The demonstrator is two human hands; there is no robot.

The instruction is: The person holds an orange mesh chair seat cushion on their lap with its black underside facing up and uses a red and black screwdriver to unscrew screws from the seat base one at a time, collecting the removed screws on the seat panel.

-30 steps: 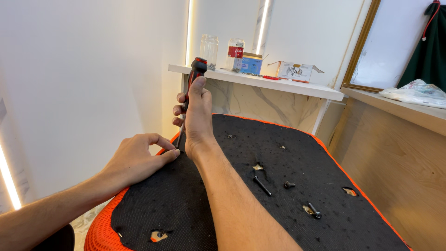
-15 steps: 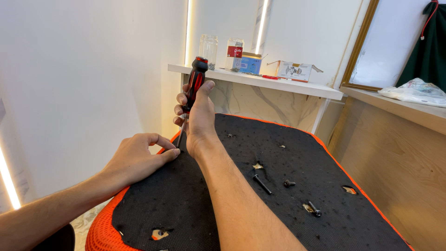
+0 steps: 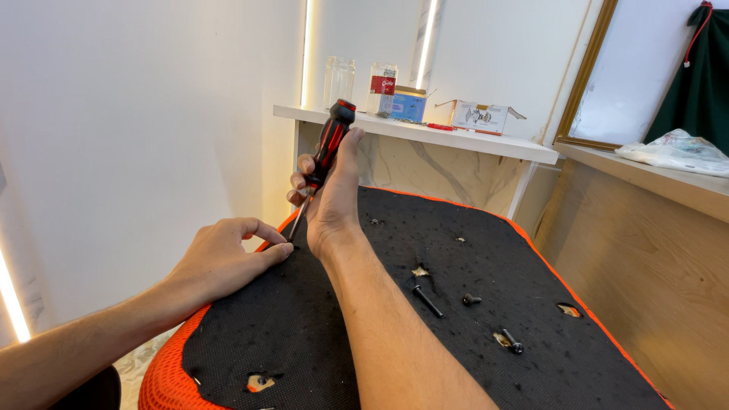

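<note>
My right hand (image 3: 330, 193) grips a screwdriver (image 3: 328, 148) with a red and black handle, held tilted, its metal tip down on the black fabric panel (image 3: 425, 319) near the panel's left edge. My left hand (image 3: 220, 258) rests on that edge, its fingertips touching the spot where the tip meets the fabric. Whatever sits under the tip is hidden by the fingers.
Three loose black bolts (image 3: 427, 301) (image 3: 471, 299) (image 3: 510, 342) lie on the panel, which has an orange mesh rim (image 3: 163, 372) and several torn holes. A white shelf (image 3: 425, 135) behind holds jars and small boxes. A wooden ledge (image 3: 653, 178) stands at right.
My right hand has tilted the screwdriver handle to the right and turned on it. My left hand has stayed in place at the tip.
</note>
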